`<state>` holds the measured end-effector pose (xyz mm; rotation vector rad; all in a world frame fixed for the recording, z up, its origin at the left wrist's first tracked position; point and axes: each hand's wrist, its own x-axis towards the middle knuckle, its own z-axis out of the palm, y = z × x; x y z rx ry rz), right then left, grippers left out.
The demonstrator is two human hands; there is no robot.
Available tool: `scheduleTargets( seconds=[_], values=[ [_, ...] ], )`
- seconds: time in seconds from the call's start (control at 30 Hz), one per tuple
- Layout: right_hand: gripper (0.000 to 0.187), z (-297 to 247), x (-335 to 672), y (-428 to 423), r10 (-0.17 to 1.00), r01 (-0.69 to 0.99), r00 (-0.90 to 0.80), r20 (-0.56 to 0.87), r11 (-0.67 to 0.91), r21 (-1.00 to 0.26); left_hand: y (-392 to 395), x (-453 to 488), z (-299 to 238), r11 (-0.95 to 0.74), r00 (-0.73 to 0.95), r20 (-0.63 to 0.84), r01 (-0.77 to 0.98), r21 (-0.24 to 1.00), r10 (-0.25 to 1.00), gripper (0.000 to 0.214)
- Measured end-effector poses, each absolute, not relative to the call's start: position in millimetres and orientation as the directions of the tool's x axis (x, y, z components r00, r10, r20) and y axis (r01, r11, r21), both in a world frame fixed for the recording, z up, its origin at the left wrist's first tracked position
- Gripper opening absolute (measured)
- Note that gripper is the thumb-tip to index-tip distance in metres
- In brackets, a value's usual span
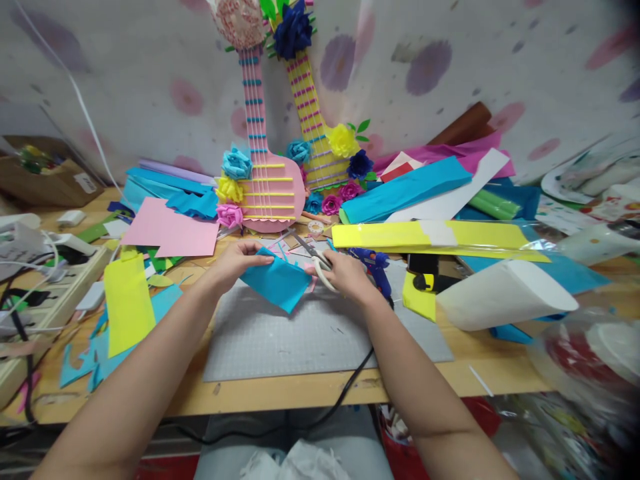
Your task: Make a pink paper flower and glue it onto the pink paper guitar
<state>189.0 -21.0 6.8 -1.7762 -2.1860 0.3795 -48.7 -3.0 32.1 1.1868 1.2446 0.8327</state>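
Note:
My left hand [235, 261] pinches the upper left edge of a folded blue paper piece [280, 283] and holds it just above the grey cutting mat [280, 337]. My right hand [343, 275] is closed through the white handles of a pair of scissors [313, 257], whose blades point up and left, beside the paper's right edge. Both forearms reach in from the bottom of the view.
Two paper guitars [265, 187] with paper flowers lean on the wall. A blue glue gun [373, 263], yellow sheets [430, 237], a white paper roll [500, 293], pink paper [170, 230], scraps and a power strip [50, 287] crowd the wooden table.

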Motion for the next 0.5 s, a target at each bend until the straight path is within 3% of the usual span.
scheduleTargets(
  seconds=[0.17, 0.27, 0.37, 0.5],
  values=[
    [0.029, -6, 198, -15, 0.983, 0.953, -0.173, 0.064, 0.184, -0.242, -5, -77, 46, 0.255, 0.161, -0.256, 0.027, 0.967, 0.953, 0.032],
    [0.023, -13, 196, -13, 0.991, 0.962, -0.126, 0.045, 0.133, -0.238, -6, -94, 52, 0.217, 0.14, -0.209, -0.043, 0.975, 0.968, 0.034],
    [0.024, -14, 193, -13, 0.997, 0.96, -0.072, 0.035, 0.079, -0.267, -3, -106, 51, 0.231, 0.131, -0.237, 0.06, 0.971, 0.963, 0.033],
    [0.022, -12, 189, -17, 0.989, 0.947, -0.136, 0.061, 0.148, -0.284, 1, -111, 45, 0.254, 0.146, -0.311, 0.312, 0.915, 0.939, 0.032]
  ],
)
